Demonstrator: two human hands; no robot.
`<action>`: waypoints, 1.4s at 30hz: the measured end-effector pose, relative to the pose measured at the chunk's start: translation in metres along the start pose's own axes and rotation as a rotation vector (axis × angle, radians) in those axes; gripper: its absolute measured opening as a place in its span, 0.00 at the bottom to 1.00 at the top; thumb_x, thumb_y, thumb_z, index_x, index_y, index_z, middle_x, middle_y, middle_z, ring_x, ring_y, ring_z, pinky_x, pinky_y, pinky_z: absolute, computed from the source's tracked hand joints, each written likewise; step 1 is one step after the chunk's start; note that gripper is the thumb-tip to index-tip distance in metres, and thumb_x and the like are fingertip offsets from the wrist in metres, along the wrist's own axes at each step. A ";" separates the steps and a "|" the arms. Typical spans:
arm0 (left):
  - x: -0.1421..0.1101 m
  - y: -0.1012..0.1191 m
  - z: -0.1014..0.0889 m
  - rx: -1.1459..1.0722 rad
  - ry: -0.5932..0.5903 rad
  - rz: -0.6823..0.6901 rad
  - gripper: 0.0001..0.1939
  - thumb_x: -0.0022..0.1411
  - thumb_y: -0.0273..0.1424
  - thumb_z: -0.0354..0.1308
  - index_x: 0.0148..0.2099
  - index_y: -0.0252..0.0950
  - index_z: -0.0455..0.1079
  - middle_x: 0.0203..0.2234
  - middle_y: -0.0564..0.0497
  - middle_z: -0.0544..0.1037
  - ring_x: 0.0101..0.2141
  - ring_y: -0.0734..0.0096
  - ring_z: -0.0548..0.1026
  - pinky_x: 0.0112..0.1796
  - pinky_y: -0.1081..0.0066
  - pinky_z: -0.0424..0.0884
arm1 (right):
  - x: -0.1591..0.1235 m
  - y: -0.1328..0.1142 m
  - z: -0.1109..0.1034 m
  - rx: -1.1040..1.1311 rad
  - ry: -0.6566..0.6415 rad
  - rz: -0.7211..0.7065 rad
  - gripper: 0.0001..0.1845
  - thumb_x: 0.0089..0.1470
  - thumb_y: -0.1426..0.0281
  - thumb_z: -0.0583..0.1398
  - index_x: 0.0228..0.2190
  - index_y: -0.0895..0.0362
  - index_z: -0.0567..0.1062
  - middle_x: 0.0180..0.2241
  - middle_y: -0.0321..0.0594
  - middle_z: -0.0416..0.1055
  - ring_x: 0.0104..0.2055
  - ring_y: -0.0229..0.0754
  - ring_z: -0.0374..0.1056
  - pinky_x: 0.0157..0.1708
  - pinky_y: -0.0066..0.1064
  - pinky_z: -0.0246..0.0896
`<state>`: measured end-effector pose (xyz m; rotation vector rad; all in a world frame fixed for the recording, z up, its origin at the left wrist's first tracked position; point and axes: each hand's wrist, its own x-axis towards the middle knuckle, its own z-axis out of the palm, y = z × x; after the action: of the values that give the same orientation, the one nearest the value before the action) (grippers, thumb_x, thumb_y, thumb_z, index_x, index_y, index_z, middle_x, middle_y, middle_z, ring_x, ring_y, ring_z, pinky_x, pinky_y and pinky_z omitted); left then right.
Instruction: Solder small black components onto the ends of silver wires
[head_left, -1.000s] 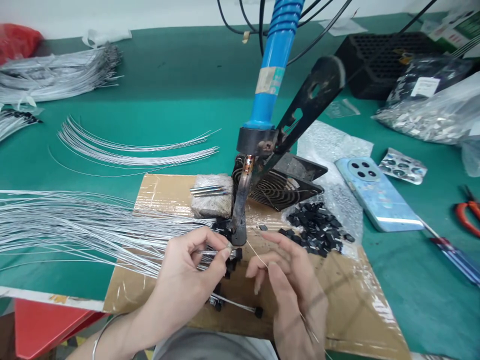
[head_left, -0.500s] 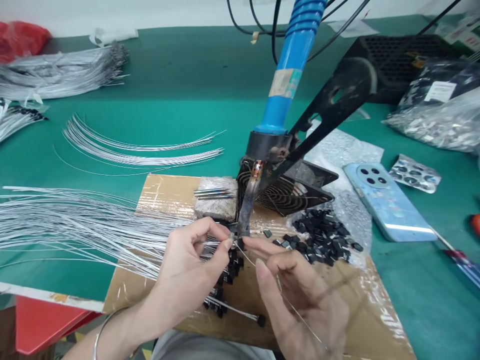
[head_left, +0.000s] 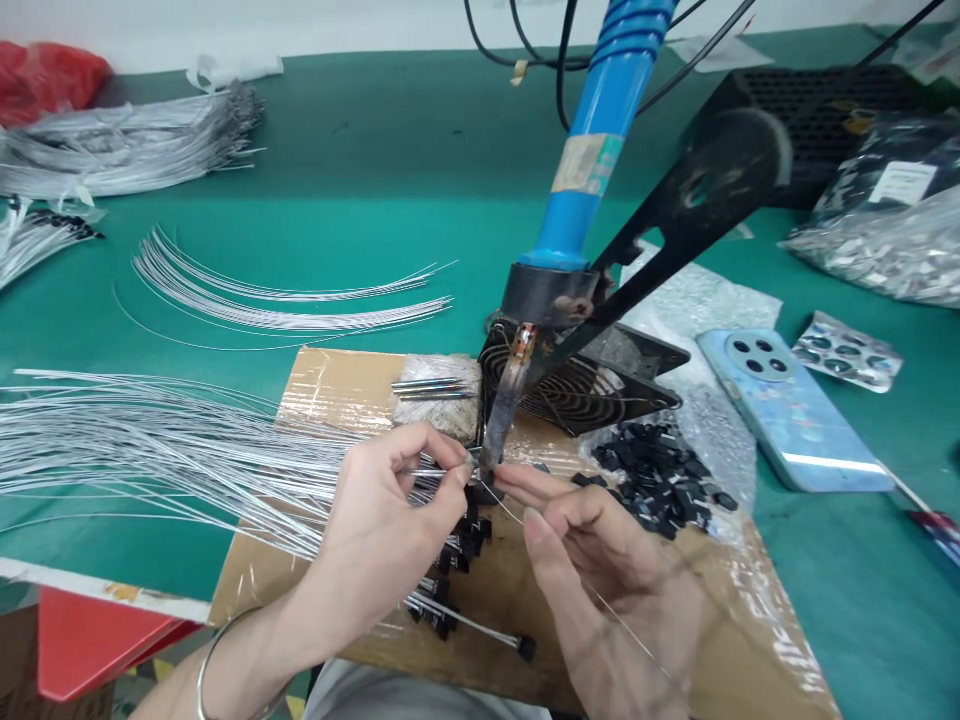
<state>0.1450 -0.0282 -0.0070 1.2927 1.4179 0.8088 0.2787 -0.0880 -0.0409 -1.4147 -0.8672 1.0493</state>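
Observation:
A soldering iron with a blue handle is fixed in a black bracket, its tip slanting down between my hands. My left hand pinches the end of a white wire right beside the tip. My right hand is closed around thin solder wire, whose front end reaches the tip. Its index finger lies against a small black connector under the tip. What exactly touches there is too small to tell. Several wires with black connectors lie below my left hand.
Loose white wires spread over the left side onto cardboard. A black fan stands behind the tip, near a pad with metal rods. Black connectors are heaped at right, beside a blue phone.
The view has shifted slightly, moving the scene a little to the right. My fingers and the solder wire have come closer to the iron's tip; both grips are kept.

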 end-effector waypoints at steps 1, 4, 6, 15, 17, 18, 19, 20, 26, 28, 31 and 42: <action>0.000 0.000 0.000 -0.001 -0.001 0.004 0.06 0.56 0.23 0.58 0.26 0.35 0.70 0.27 0.52 0.79 0.31 0.72 0.75 0.33 0.74 0.68 | -0.001 -0.001 0.001 0.007 0.005 0.012 0.12 0.57 0.69 0.64 0.23 0.52 0.70 0.44 0.37 0.81 0.47 0.39 0.78 0.48 0.25 0.71; 0.000 0.000 0.000 0.020 0.000 0.010 0.06 0.56 0.23 0.59 0.27 0.35 0.71 0.28 0.52 0.79 0.30 0.71 0.74 0.32 0.73 0.68 | -0.001 -0.002 0.001 0.024 0.024 0.030 0.12 0.56 0.67 0.65 0.23 0.53 0.70 0.44 0.41 0.81 0.47 0.44 0.78 0.48 0.30 0.72; 0.000 0.000 0.000 0.028 0.005 0.006 0.06 0.55 0.23 0.58 0.27 0.35 0.70 0.28 0.52 0.79 0.30 0.71 0.74 0.32 0.73 0.68 | -0.001 -0.002 0.000 0.028 0.028 0.025 0.12 0.55 0.67 0.65 0.23 0.53 0.70 0.44 0.43 0.81 0.46 0.46 0.78 0.48 0.33 0.73; -0.003 0.001 -0.001 0.023 0.007 0.014 0.05 0.56 0.24 0.58 0.27 0.35 0.71 0.29 0.52 0.80 0.32 0.70 0.75 0.32 0.73 0.68 | -0.001 -0.003 0.002 0.047 0.026 0.004 0.12 0.56 0.69 0.64 0.22 0.53 0.71 0.44 0.42 0.81 0.45 0.43 0.79 0.46 0.29 0.73; -0.003 0.001 -0.001 0.025 0.011 0.009 0.05 0.56 0.24 0.58 0.28 0.35 0.71 0.29 0.51 0.80 0.32 0.69 0.75 0.32 0.72 0.67 | -0.001 -0.004 0.003 0.049 0.038 -0.004 0.12 0.56 0.69 0.65 0.22 0.53 0.71 0.43 0.40 0.81 0.44 0.41 0.79 0.47 0.27 0.72; -0.003 0.001 -0.001 0.023 0.009 0.010 0.05 0.56 0.24 0.58 0.28 0.35 0.71 0.29 0.51 0.80 0.32 0.69 0.76 0.32 0.72 0.67 | -0.001 -0.004 0.003 0.047 0.046 -0.009 0.12 0.56 0.69 0.65 0.22 0.53 0.71 0.43 0.39 0.81 0.44 0.41 0.79 0.48 0.27 0.71; -0.003 0.001 -0.001 0.016 0.007 0.012 0.05 0.56 0.24 0.58 0.28 0.35 0.71 0.29 0.51 0.80 0.32 0.69 0.76 0.32 0.72 0.68 | -0.002 -0.005 0.004 0.045 0.052 -0.013 0.12 0.56 0.69 0.65 0.22 0.53 0.71 0.43 0.39 0.81 0.44 0.41 0.79 0.48 0.27 0.71; -0.003 0.001 -0.001 0.009 0.005 0.015 0.05 0.56 0.24 0.58 0.28 0.35 0.71 0.29 0.51 0.80 0.32 0.69 0.76 0.33 0.72 0.68 | -0.002 -0.006 0.004 0.045 0.055 -0.014 0.12 0.56 0.68 0.65 0.22 0.53 0.71 0.42 0.39 0.81 0.44 0.41 0.79 0.48 0.27 0.71; -0.004 -0.001 -0.001 0.010 0.001 0.028 0.05 0.57 0.24 0.58 0.28 0.35 0.71 0.29 0.51 0.79 0.32 0.69 0.75 0.33 0.72 0.68 | -0.001 -0.005 0.003 0.052 0.041 -0.010 0.12 0.56 0.70 0.65 0.23 0.53 0.70 0.43 0.40 0.82 0.44 0.42 0.79 0.46 0.26 0.72; -0.005 -0.001 -0.001 0.015 0.004 0.034 0.05 0.57 0.24 0.58 0.29 0.35 0.71 0.29 0.51 0.79 0.32 0.69 0.75 0.33 0.72 0.68 | 0.000 -0.001 0.000 0.039 0.023 -0.042 0.11 0.57 0.71 0.64 0.23 0.53 0.71 0.43 0.40 0.82 0.44 0.41 0.79 0.47 0.25 0.72; -0.005 -0.002 -0.002 0.010 0.003 0.039 0.05 0.57 0.24 0.58 0.29 0.35 0.71 0.29 0.51 0.79 0.32 0.69 0.75 0.32 0.72 0.68 | 0.003 0.006 -0.006 -0.020 -0.052 -0.142 0.10 0.57 0.73 0.63 0.25 0.52 0.71 0.44 0.37 0.82 0.45 0.39 0.79 0.46 0.22 0.72; -0.005 -0.003 -0.001 0.005 0.012 0.041 0.04 0.57 0.25 0.58 0.29 0.35 0.72 0.29 0.51 0.79 0.32 0.69 0.74 0.31 0.72 0.67 | 0.005 0.008 -0.006 -0.051 -0.099 -0.185 0.11 0.59 0.75 0.62 0.26 0.51 0.70 0.45 0.33 0.81 0.48 0.34 0.78 0.48 0.17 0.69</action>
<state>0.1426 -0.0332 -0.0088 1.3270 1.4075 0.8416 0.2857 -0.0859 -0.0497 -1.3061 -1.0822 0.9680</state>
